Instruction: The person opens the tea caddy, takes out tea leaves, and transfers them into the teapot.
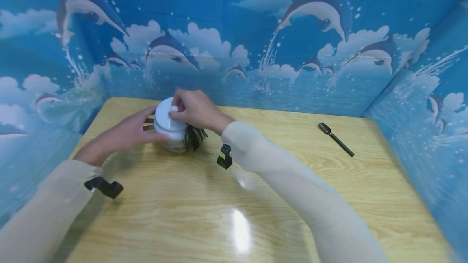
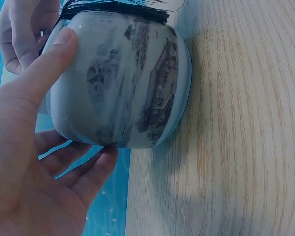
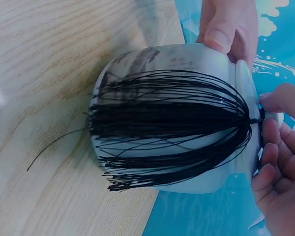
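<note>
A white porcelain jar (image 2: 113,83), painted with a dark landscape and buildings, stands toward the back left of the table. My left hand (image 1: 128,131) grips it from the left side, thumb at the front and fingers spread around the far side. On top sits a white lid (image 1: 163,116) with a small round knob (image 1: 173,109). My right hand (image 1: 197,108) pinches that knob between thumb and fingers. A black tassel (image 3: 167,120) hangs from near the knob down the jar's side, one loose strand straying over the table. The lid appears seated on the rim.
A small black spoon (image 1: 336,139) lies on the right part of the wood-grain table (image 1: 274,214). Blue dolphin-print sheets (image 1: 234,23) wall off the back and both sides. Each sleeve carries a black wrist camera (image 1: 224,156).
</note>
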A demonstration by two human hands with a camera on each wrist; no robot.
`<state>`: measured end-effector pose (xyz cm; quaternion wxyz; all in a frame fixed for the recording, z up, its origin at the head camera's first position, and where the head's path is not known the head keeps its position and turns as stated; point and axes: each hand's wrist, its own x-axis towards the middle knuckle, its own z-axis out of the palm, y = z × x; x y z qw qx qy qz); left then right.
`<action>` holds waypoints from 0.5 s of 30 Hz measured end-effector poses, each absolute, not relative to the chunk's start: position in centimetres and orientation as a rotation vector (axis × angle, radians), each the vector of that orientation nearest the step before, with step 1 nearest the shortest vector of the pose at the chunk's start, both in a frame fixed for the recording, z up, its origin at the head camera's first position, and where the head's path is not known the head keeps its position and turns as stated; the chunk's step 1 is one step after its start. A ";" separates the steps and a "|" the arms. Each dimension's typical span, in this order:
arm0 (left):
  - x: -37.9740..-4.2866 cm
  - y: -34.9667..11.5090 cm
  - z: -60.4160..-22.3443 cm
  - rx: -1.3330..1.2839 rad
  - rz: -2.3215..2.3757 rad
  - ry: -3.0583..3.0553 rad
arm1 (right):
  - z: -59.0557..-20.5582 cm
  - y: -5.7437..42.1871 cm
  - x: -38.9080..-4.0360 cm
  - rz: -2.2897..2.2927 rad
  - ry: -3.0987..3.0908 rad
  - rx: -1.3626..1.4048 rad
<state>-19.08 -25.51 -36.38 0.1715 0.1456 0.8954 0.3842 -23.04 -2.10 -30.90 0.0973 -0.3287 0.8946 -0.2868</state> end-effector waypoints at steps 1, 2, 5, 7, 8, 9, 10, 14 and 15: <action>-19.1 -25.5 -36.4 0.413 1.088 2.543 | -31.0 -2.1 -23.0 -0.849 2.646 -0.975; -19.1 -25.5 -36.4 0.413 1.086 2.542 | -31.0 -2.0 -23.0 -0.847 2.645 -0.977; -19.0 -25.5 -36.4 0.419 1.090 2.537 | -31.1 -2.0 -23.0 -0.829 2.653 -0.993; -19.0 -25.4 -36.4 0.418 1.094 2.534 | -31.1 -2.0 -23.0 -0.815 2.653 -1.009; -19.0 -25.4 -36.3 0.417 1.096 2.535 | -31.1 -2.1 -23.0 -0.807 2.654 -1.024; -19.0 -25.4 -36.3 0.418 1.094 2.538 | -31.1 -2.1 -23.0 -0.805 2.653 -1.041; -18.9 -25.4 -36.3 0.419 1.093 2.541 | -31.2 -2.1 -23.0 -0.805 2.652 -1.060; -18.9 -25.3 -36.3 0.423 1.090 2.557 | -31.5 -2.0 -23.1 -0.777 2.673 -1.144; -18.9 -25.3 -36.3 0.430 1.084 2.561 | -31.6 -2.0 -23.1 -0.772 2.682 -1.161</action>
